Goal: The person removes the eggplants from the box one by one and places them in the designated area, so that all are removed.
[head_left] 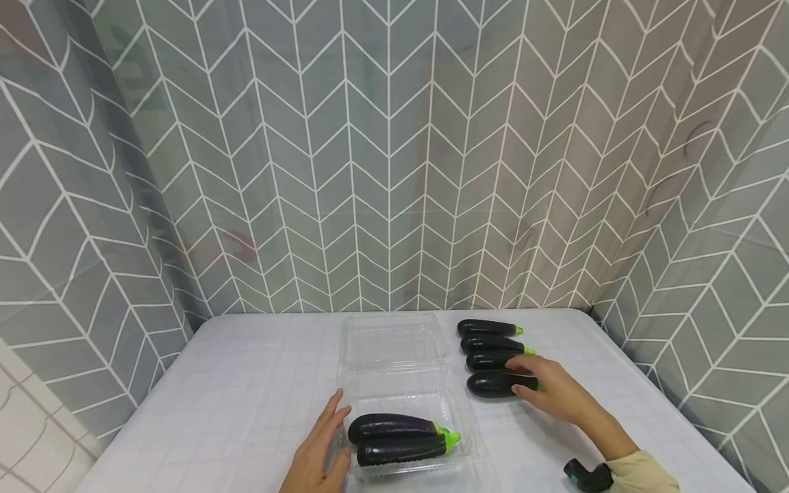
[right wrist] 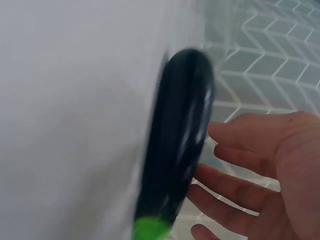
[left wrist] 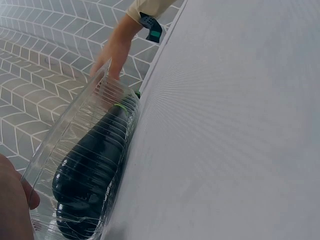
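Eggplant (head_left: 496,384) nearest in the bench (head_left: 246,370) row: right hand (head_left: 551,392) reaching it, fingers loose, not yet gripping. Left hand (head_left: 317,448) flat, steadying the clamshell tray (head_left: 459,411) holding two eggplants. Loading step, judged partway; next needs a firm grasp, then a lift into the tray.

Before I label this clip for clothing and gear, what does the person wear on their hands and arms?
Both hands are bare. The right arm has a beige sleeve with a black wrist device, marked teal in the left wrist view. The left hand shows no sleeve.
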`<state>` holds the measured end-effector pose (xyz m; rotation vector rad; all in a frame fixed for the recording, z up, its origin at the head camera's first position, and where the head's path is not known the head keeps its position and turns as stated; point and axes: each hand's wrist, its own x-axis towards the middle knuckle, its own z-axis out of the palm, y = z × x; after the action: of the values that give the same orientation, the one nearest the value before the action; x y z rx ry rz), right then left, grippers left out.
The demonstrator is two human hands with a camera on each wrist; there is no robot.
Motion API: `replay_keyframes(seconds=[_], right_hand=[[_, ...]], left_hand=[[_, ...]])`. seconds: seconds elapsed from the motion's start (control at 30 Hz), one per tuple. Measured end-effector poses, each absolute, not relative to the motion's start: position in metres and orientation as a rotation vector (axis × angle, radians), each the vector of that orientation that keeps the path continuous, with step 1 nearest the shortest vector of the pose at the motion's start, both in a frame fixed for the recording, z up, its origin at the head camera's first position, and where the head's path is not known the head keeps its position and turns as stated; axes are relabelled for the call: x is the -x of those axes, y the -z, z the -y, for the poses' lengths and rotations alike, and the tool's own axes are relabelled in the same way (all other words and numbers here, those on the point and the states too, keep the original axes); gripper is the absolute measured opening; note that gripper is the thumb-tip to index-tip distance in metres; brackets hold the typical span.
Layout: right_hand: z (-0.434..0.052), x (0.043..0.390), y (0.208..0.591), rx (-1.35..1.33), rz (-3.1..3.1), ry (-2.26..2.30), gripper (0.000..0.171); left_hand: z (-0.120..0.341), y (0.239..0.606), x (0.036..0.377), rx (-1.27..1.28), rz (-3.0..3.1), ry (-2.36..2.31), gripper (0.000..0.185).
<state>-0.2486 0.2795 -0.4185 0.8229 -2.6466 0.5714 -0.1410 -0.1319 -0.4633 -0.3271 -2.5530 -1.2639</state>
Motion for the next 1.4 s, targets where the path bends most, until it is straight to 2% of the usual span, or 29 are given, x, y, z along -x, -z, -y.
replay_keyframes(seconds=[0.43, 0.83, 1.4], right_hand=[[-0.231, 0.232, 0.399, -0.967, 2.479, -0.685, 0.032], [-0.182, 0.219, 0.39, -1.221, 2.379, -0.763, 0.028], [-0.129, 0.215, 0.399, -1.434, 2.408, -0.763, 0.025]], left_hand=[[0.132, 0.463, 0.141, 0.369, 2.52, 1.21, 0.055], [0.131, 0.463, 0.14, 0.326, 2.582, 1.268, 0.055], [0.132, 0.462, 0.141, 0.309, 2.619, 1.278, 0.054]])
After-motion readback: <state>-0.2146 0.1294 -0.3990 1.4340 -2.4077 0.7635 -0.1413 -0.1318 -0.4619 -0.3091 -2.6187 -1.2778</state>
